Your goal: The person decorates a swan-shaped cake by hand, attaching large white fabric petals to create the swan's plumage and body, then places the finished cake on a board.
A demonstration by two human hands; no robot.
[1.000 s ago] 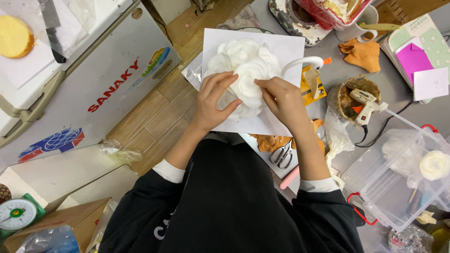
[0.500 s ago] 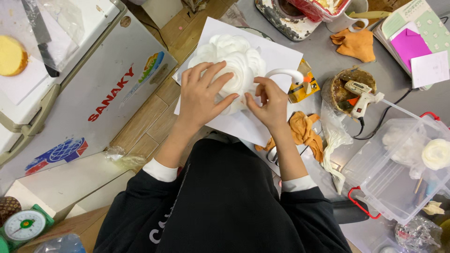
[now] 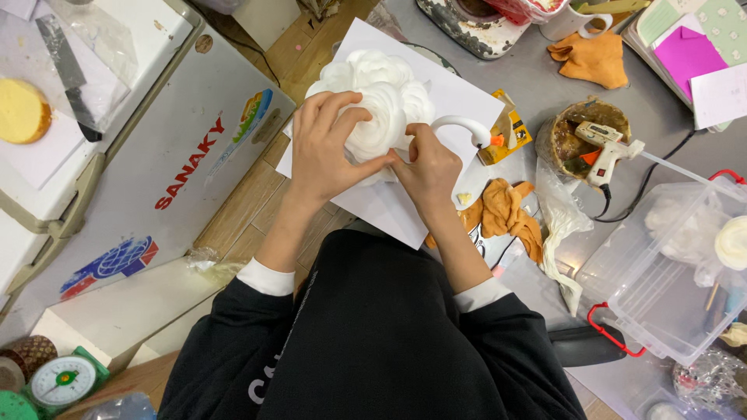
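Nearest are the person's black sleeves with white cuffs, both forearms reaching away toward the middle of the scene. The left hand [image 3: 325, 148] lies spread over the near-left side of a white flower [image 3: 381, 105], fingers curled round its petals and thumb pressed into its near edge, so it is closed on the flower. The right hand [image 3: 429, 167] sits just right of it, fingers drawn together and pinched on the flower's near-right edge, thumb touching the left thumb.

The flower is a soft, matte white bloom of many rounded, overlapping petals, layered in curled rings like a rose, with looser lobes on its far side. It rests on a white sheet of paper [image 3: 459, 97] laid askew on the grey desk [image 3: 537, 78].

Just right of the hands a white curved strip [image 3: 463, 124] arches over the paper, beside a small yellow packet [image 3: 507, 136]. Nearer, an orange cloth [image 3: 506, 218] lies crumpled. Further right a glue gun [image 3: 603, 148] rests on a round brown bowl [image 3: 568, 140], and a clear plastic box [image 3: 669, 280] stands at the right edge. To the left is a white chest freezer [image 3: 156, 179].
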